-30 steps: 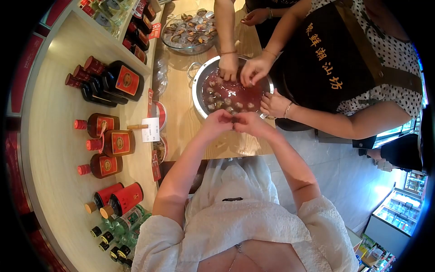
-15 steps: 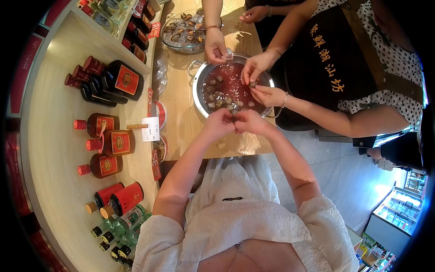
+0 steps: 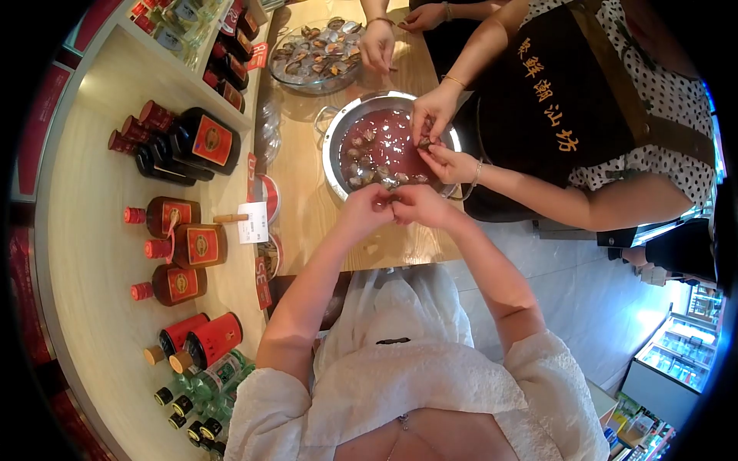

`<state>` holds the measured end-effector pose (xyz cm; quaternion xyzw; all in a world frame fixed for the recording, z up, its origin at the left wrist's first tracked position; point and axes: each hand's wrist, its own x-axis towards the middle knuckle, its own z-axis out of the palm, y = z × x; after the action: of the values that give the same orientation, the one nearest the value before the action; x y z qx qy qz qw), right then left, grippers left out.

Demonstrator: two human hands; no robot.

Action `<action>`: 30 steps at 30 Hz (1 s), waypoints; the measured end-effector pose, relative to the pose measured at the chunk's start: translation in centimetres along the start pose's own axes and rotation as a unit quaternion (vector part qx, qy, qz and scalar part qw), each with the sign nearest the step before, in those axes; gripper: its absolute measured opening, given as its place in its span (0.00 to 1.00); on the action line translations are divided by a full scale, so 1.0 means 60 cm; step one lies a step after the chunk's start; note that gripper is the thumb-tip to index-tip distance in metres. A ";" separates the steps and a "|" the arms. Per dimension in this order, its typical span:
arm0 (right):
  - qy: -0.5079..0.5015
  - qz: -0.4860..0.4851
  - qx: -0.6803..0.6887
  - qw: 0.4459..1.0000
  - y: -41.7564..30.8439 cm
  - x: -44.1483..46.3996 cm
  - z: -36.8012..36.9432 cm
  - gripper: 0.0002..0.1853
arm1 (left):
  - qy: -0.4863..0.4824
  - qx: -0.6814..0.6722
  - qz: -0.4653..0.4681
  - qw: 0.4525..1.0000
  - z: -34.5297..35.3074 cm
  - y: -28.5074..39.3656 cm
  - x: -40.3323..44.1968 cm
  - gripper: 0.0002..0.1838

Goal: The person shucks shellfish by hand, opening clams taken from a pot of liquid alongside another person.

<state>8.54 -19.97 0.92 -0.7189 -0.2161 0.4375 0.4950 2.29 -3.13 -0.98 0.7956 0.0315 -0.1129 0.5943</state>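
My left hand [image 3: 369, 208] and my right hand [image 3: 420, 206] meet over the near rim of a metal basin [image 3: 332, 160]. Their fingers are pinched together around a small cockle, mostly hidden by the fingertips. Reddish liquid fills the basin, with several dark, rounded cockles [image 3: 355, 153] lying in its left and near parts. Across the basin's right side, a co-worker's hands [image 3: 452, 164] hold another cockle [image 3: 424, 143]. A further person's hand [image 3: 378, 48] hangs beyond the far rim, beside a glass bowl [image 3: 306, 87] of opened shellfish.
The basin stands on a wooden table [image 3: 304, 242]. Shelves on the left hold dark bottles [image 3: 207, 137], amber bottles [image 3: 201, 244] and green bottles [image 3: 223, 376]. A paper tag [image 3: 253, 223] sticks out from the shelf. The co-worker's dark apron [image 3: 530, 115] is close on the right.
The further person's hand has moved away from the basin toward the glass bowl's side and no longer shows the pale piece. My hands stay pinched together at the near rim.
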 end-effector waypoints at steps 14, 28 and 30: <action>-0.035 -0.030 0.198 0.979 0.004 -0.008 -0.027 0.17 | -0.042 -0.259 -0.085 0.961 -0.027 0.011 0.000 0.10; 0.014 -0.047 0.036 0.998 0.017 0.012 -0.021 0.16 | -0.018 -0.152 -0.185 0.971 -0.017 0.012 0.021 0.13; 0.015 -0.057 0.081 0.995 0.022 0.013 -0.025 0.17 | -0.055 -0.134 -0.170 0.975 -0.020 0.012 0.022 0.12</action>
<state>10.06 -20.72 -0.37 -0.6696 -0.2130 0.4140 0.5787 3.87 -2.30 -0.27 0.6844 0.1487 -0.2504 0.6684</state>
